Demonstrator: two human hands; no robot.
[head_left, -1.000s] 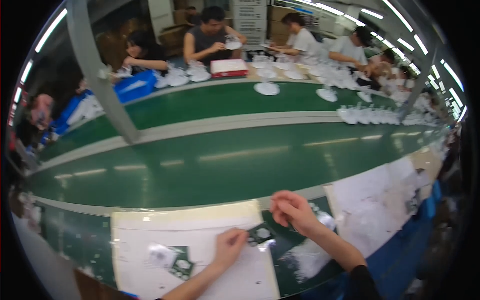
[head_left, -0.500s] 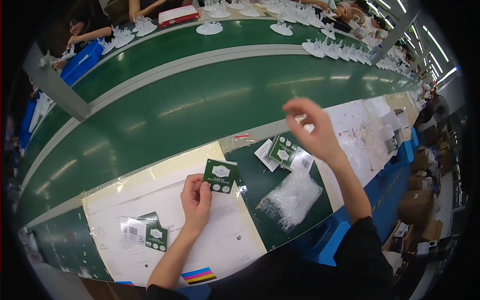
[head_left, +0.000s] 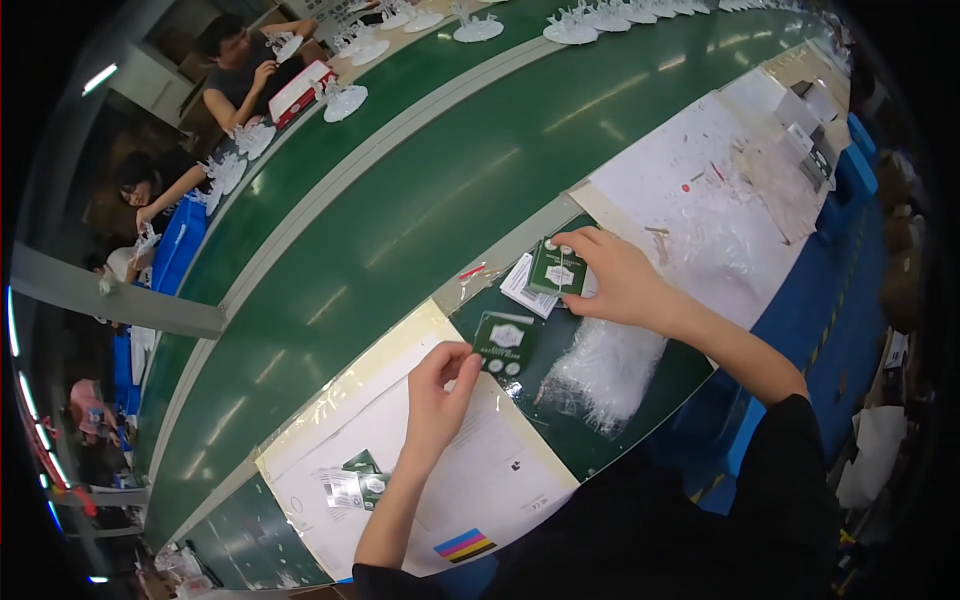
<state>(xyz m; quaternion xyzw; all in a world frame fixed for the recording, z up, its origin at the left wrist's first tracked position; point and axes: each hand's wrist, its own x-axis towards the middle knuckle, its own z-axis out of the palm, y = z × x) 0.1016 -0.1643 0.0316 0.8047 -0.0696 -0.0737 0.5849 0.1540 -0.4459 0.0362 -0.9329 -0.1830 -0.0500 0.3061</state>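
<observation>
My left hand (head_left: 437, 405) is closed, pinching a folded green card (head_left: 503, 338) with a white label by its lower left corner, above the edge of the white paper sheet. My right hand (head_left: 630, 283) has its thumb and fingers around a small stack of green cards (head_left: 557, 268). White barcoded cards (head_left: 524, 288) lie under and beside that stack on the green bench. Close below my right hand is a clear bag (head_left: 605, 375) of thin white plastic strands. More green and white cards (head_left: 355, 483) rest on the paper sheet, left of my left forearm.
A green conveyor belt (head_left: 420, 240) runs beyond the bench. White figurines on round bases (head_left: 345, 102) stand along its far side, where other people sit near a blue bin (head_left: 180, 240) and a red box (head_left: 300, 92). Scraps and a grey box (head_left: 805, 145) lie far right.
My right hand has come down from the air onto the stack of green cards. My left hand still holds its card. The whole view has turned.
</observation>
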